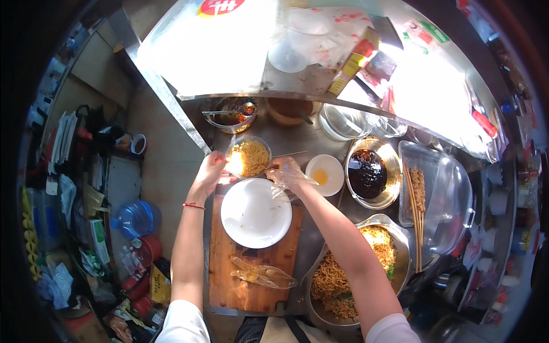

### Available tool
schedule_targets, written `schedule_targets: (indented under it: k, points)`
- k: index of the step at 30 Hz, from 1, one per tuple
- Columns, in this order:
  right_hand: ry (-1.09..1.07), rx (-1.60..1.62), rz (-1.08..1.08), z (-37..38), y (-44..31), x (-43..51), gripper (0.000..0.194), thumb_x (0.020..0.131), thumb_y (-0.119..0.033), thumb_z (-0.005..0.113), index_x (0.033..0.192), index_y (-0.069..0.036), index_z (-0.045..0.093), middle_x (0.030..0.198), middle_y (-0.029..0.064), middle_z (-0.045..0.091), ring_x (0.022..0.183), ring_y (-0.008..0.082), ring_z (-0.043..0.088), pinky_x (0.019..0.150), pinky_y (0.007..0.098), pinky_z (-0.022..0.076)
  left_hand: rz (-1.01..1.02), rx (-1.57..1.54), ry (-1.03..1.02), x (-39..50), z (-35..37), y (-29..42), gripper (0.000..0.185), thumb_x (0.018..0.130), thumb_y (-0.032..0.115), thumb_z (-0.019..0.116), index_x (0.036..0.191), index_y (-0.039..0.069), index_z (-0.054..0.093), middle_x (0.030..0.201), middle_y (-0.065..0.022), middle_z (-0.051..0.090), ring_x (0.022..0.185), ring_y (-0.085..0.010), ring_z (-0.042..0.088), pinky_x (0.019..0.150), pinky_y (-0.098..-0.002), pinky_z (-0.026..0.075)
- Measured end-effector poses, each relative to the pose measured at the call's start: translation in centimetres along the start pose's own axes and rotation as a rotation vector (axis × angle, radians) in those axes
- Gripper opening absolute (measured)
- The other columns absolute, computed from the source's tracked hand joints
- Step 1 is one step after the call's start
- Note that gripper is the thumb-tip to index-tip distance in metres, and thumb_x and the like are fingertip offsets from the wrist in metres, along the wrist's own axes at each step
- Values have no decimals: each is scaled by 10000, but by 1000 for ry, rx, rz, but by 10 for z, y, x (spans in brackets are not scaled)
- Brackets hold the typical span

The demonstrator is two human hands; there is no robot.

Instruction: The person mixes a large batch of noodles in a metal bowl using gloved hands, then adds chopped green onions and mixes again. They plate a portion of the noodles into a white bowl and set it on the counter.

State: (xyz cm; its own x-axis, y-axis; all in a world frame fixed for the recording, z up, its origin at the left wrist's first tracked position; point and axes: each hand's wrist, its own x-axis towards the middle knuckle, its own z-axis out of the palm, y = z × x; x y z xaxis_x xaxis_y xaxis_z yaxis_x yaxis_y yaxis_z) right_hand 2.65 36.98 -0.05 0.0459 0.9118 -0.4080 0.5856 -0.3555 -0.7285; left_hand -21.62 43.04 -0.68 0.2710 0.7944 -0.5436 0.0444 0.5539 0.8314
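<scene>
A round clear plastic container of noodles [249, 157] sits between my hands, just beyond a white plate [256, 213]. My left hand [213, 168], bare with a red cord at the wrist, has its fingers on the container's left rim. My right hand [285, 171], in a thin clear plastic glove, is at the container's right side; its fingertips are partly hidden. The plate lies on a wooden cutting board [218, 257] and bears small food bits. Nearer me on the board lies a crumpled clear plastic glove or bag [263, 274]. A white bowl [332, 182] with egg yolk stands right of my right hand.
A steel bowl [399, 180] of dark sauce, a steel basin [315, 306] of noodles and a clear tray [441, 180] with skewers stand at right. Beyond are a chili sauce bowl [231, 126], a brown bowl [289, 113] and a clear container [339, 124]. A metal shelf edge [300, 96] overhangs them.
</scene>
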Motion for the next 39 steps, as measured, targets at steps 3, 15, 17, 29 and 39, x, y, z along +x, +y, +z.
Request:
schedule_targets:
  k: [3,15,17,29,39]
  points:
    - [42,191,41,-6,-6,-12,158,806,-144,685,889,-25,745,743,131,706,693,222,685,659,361,541,94,-57,-48,0,2,-7,68,972,-1,517,1037,-20,526,1013,-104,549,851,-184,624,737,-329,643]
    - [267,-368,-540,-71,-89,-76,340,812,-150,783,1111,-34,669,1002,178,672,932,358,658,773,430,541,64,-224,-171,-47,37,33,43,944,8,538,976,8,509,957,-103,577,858,-200,623,804,-383,595]
    - [240,-555,-512,-85,-102,-100,405,807,-181,794,1159,-54,641,1026,177,653,985,374,645,808,453,544,73,-308,-290,-77,52,52,71,973,11,512,1041,-5,498,1064,-158,622,972,-280,685,914,-516,604]
    - [137,-482,-163,-157,-55,-239,392,770,-237,735,1121,-73,675,1031,180,666,990,357,660,856,448,534,-78,-460,-626,-203,212,36,351,930,-1,620,1268,-70,558,1211,-129,651,1093,-217,667,950,-354,594]
    - [218,-365,-374,-221,1,-333,420,761,-118,796,1156,-54,669,1033,153,681,977,300,666,868,393,525,-143,-502,-755,-240,279,7,417,903,-64,604,1311,-69,517,1274,-126,611,1128,-218,647,950,-358,599]
